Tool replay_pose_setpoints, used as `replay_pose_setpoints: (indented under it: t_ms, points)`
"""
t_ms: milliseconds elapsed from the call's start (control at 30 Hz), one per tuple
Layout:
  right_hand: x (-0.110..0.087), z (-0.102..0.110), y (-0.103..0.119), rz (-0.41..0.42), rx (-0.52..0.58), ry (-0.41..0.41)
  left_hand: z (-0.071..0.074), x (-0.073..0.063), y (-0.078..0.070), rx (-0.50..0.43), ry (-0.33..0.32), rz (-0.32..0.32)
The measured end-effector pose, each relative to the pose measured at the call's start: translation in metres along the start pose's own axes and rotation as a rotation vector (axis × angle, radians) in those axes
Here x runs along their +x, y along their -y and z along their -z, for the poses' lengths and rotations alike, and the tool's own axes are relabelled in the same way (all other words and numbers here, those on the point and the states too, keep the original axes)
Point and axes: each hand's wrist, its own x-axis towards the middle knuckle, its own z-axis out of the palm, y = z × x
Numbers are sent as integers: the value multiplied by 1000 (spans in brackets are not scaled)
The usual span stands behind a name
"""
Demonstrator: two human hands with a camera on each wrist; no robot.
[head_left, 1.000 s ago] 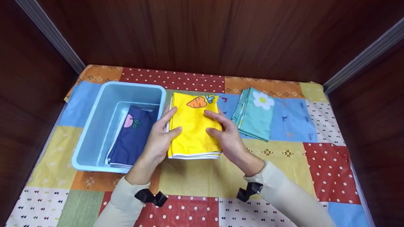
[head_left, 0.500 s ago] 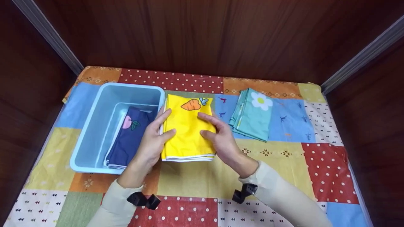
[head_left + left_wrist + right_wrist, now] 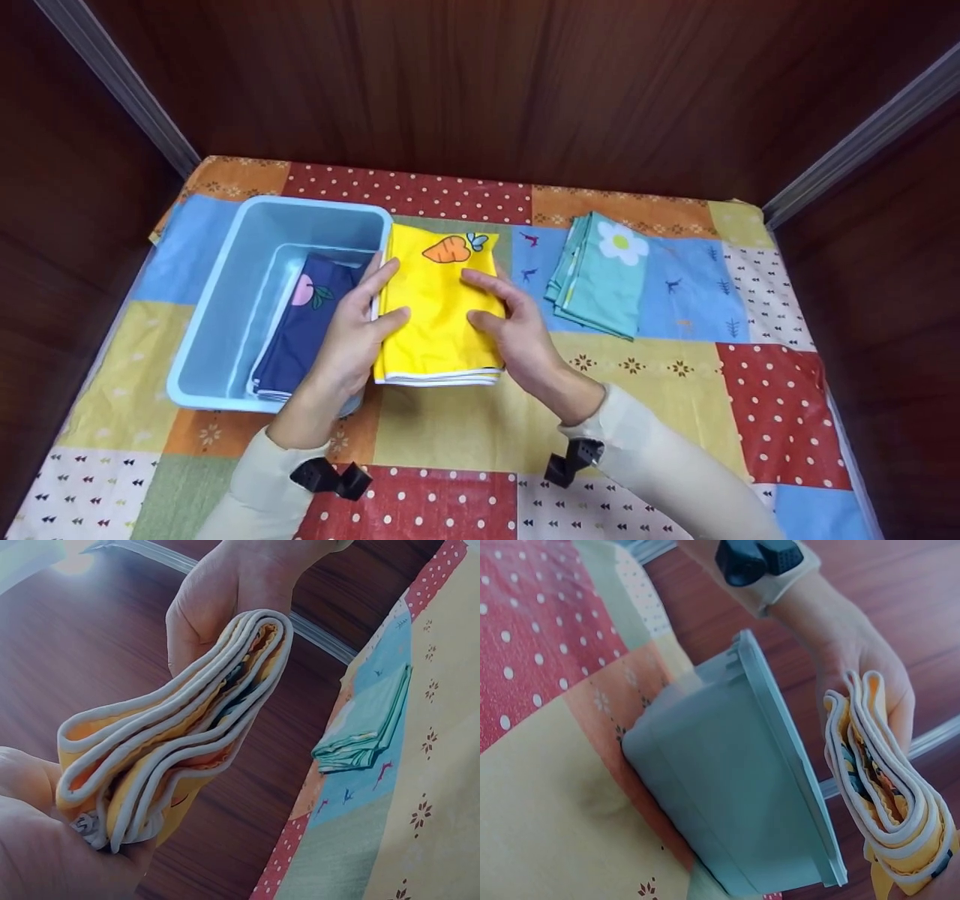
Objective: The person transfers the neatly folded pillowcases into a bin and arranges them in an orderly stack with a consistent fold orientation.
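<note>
A folded yellow cloth (image 3: 439, 315) with a carrot print and white piping is held up between both hands in the head view. My left hand (image 3: 352, 322) grips its left side, thumb on top and fingers partly hidden behind. On the opposite side my right hand (image 3: 521, 330) holds it the same way. In the left wrist view the folded cloth (image 3: 172, 735) shows its stacked layers edge-on. To its left stands a light blue plastic tub (image 3: 206, 315), with a folded navy cloth (image 3: 300, 337) bearing a pink fruit print inside. The left forearm crosses the tub's near right corner.
A folded green cloth (image 3: 607, 289) with a white flower lies at the right on the patchwork tablecloth (image 3: 630, 405). Dark wood-grain panels (image 3: 480, 90) rise behind the table and at both sides. A black wrist camera (image 3: 330, 478) sits on each sleeve.
Both hands have carried the yellow cloth leftward and slightly toward the body, bringing it up against the tub's right rim in the head view. The tub and green cloth stay put.
</note>
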Motion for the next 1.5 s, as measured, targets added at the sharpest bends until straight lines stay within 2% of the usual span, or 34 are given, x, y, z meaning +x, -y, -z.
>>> replay_pose_setpoints:
  t_ms: [300,733,1200,1500]
  points:
    - [-1,-9,-4,10,-3,1,9,-3,2,-8,12,1]
    - [0,-21,-5,17,-13,7,20,-7,-2,31,7,25]
    - [0,-31,-7,37,3,18,31,-10,-3,-23,1,27]
    - [0,-38,-7,44,13,19,37,-13,-3,-5,5,21]
